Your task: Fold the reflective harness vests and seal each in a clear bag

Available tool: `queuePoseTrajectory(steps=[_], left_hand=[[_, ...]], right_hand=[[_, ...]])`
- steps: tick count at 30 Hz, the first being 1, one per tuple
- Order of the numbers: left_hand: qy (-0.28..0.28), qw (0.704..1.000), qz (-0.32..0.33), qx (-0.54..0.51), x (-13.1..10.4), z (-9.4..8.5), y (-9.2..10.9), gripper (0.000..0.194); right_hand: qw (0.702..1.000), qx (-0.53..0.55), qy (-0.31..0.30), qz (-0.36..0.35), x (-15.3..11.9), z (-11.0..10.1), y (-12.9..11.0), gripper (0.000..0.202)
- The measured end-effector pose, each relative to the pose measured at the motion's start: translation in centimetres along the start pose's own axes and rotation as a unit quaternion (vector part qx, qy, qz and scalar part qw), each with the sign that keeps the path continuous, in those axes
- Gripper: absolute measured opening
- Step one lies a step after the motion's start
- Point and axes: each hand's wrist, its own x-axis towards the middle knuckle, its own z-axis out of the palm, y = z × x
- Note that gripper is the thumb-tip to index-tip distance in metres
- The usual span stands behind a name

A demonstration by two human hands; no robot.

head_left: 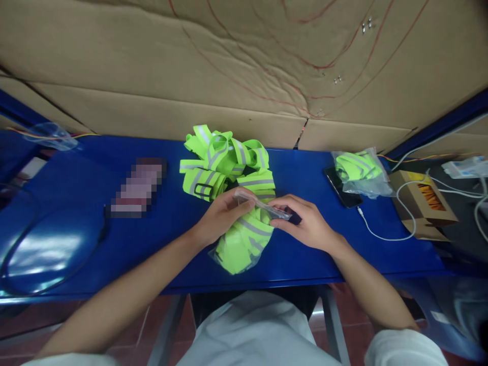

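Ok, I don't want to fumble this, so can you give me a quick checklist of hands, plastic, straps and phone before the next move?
1. Left hand and right hand both on the clear plastic: ok.
2. Clear plastic open: cannot tell.
3. Bagged green strap lying on the blue table: ok.
4. Loose green straps laid flat: not ok, heaped in loops.
5. Phone uncovered: not ok, wrapped bundle partly overlaps it.

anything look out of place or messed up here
Nothing looks clearly spilled or damaged. On the right, a bagged lime strap lies partly over a dark phone, an odd resting place. The loose lime straps near the cardboard wall look jumbled, their loops sprawling.
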Motion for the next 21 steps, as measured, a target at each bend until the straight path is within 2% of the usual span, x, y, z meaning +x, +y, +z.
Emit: queuePoseTrajectory(steps=[3, 6, 8, 11, 16, 21], left_hand=[[0.007, 1.000, -0.003, 0.027, 0.1, -0.2, -0.2, 0.021], [0.024, 0.999, -0.012, 0.025, 0.3, -0.2, -0.4, 0.023], [0.029, 0.999, -0.011, 0.017, 0.5, -0.2, -0.5, 0.026], [0.030, 0.999, -0.016, -0.004, 0.8, -0.2, -0.6, 0.030], [0.033, 0.997, -0.047, -0.051, 0.9, -0.4, -0.9, 0.035], [-0.016, 0.987, -0.104, -0.123, 0.8, -0.6, -0.4, 0.036]], right_hand=[[0.999, 0.008, 0.022, 0.036, -0.1, 0.1, 0.3, 0.027], [0.993, 0.034, 0.020, 0.113, -0.1, 0.1, 0.8, 0.031], [0.978, 0.090, 0.004, 0.186, 0.0, 0.0, 1.2, 0.030], [0.941, 0.202, -0.017, 0.270, 0.3, -0.3, 1.9, 0.038], [0.901, 0.298, -0.013, 0.315, 0.8, -1.0, 2.2, 0.043], [0.884, 0.318, -0.014, 0.341, 0.9, -2.0, 2.3, 0.042]])
